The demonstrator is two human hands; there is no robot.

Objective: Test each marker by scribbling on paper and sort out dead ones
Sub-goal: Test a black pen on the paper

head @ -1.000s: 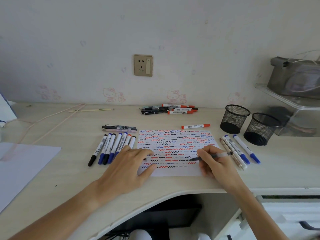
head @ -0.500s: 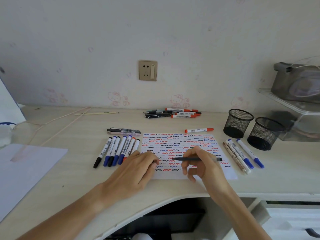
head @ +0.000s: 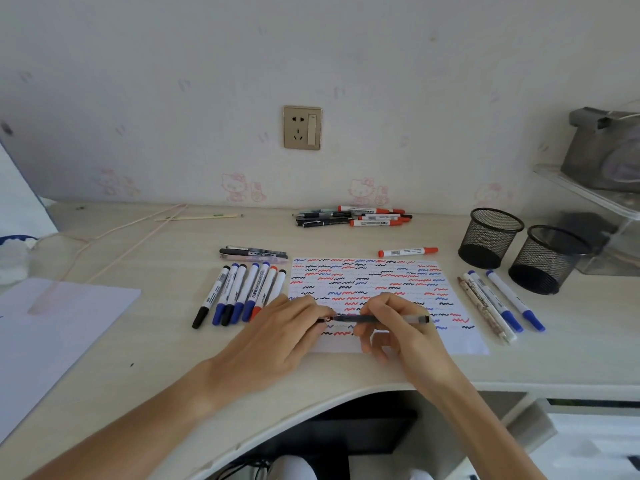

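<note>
Pen: my black pen [head: 377, 319] lies level above the paper, long axis running left to right across me, clear butt end out to my right, tip end to my left.
Right hand: my right hand [head: 398, 327] pinches the pen barrel, thumb and fingers curled round it.
Left hand: my left hand [head: 287, 334] is at the pen's left tip, fingertips closed on a small dark piece there; I can't tell whether that is a cap.
Paper: the scribble sheet [head: 374, 292] lies flat under both hands, covered with rows of red, blue and black squiggles.
Left row: seven capped markers [head: 242, 292] lie side by side just left of the sheet, caps toward me, leaning slightly right at the far end.
Above that row: a couple of dark pens [head: 254, 253] lie crosswise.
Right group: several markers and pens [head: 498, 303] lie just right of the sheet, blue caps toward me.
Lone marker: a red marker [head: 408, 252] lies crosswise just beyond the sheet's far edge.
Back pile: red markers and dark pens [head: 356, 217] heaped by the wall.
Cups: two black mesh pen cups [head: 490, 237], [head: 545, 259] stand upright on the right, touching or nearly so; nothing sticks out of either.
Desk: pale wooden desk [head: 138, 358], with a white sheet [head: 52, 334] at my far left.
</note>
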